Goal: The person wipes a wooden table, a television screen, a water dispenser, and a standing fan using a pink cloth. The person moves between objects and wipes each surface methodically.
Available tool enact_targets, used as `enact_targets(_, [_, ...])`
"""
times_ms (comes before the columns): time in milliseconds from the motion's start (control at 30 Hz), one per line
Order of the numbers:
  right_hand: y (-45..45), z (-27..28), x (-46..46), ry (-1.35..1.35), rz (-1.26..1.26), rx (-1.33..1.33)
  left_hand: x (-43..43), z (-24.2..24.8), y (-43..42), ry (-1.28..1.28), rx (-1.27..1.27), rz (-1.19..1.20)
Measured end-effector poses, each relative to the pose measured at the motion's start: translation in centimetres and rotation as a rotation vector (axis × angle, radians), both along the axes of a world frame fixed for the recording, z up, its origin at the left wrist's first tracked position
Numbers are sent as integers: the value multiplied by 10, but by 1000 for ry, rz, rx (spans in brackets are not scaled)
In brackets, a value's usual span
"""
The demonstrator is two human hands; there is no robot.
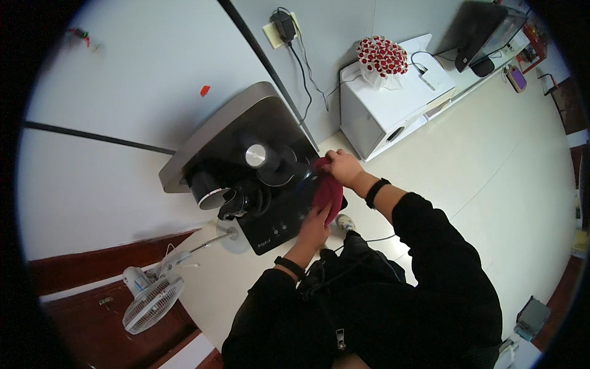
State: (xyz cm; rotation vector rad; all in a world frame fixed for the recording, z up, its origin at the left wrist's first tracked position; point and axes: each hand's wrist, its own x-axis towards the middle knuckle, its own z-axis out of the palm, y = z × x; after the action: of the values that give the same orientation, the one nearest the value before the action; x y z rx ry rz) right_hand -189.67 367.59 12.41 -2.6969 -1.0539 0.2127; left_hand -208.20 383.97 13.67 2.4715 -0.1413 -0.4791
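Both of my hands are on a dark red cloth (331, 191) at the near right edge of a glossy black appliance top, likely a tea bar machine (276, 210). My right hand (342, 168) pinches the cloth's far end. Its near end is in my left hand (315, 228), whose fingers are partly blurred. On the black top stand a round column with a silver ringed cap (256, 156), a dark cylindrical vessel with a pale rim (213, 198) and a black-handled kettle or pot (239, 203), whose outline is hard to make out.
A white cabinet (368, 115) bearing a red and white bouquet (383, 57) stands right of the appliance. Beyond it is a monitor (491, 37). A pedestal fan (154, 300) stands at the left. A power adapter (283, 25) hangs from a wall socket, and a cable (382, 239) crosses the floor.
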Motion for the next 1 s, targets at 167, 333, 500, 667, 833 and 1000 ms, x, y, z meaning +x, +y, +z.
enact_targets(167, [-13,13,-63,26,-25,37,-35,8,34,-148,83,43])
enact_targets(333, [4,28,-119,58,60,-54,-71,11,75,-183,169,9])
enact_targets(500, [57,39,-146,192,136,142,-82,18,144,-259,243,106])
enact_targets(667, [111,39,-166,109,192,257,-94,4,199,-476,362,460])
enact_targets(833, [119,20,-179,43,180,114,-100,-27,199,-415,390,489])
enact_targets(1000, [67,4,-165,-51,25,125,-94,-33,179,-404,475,264])
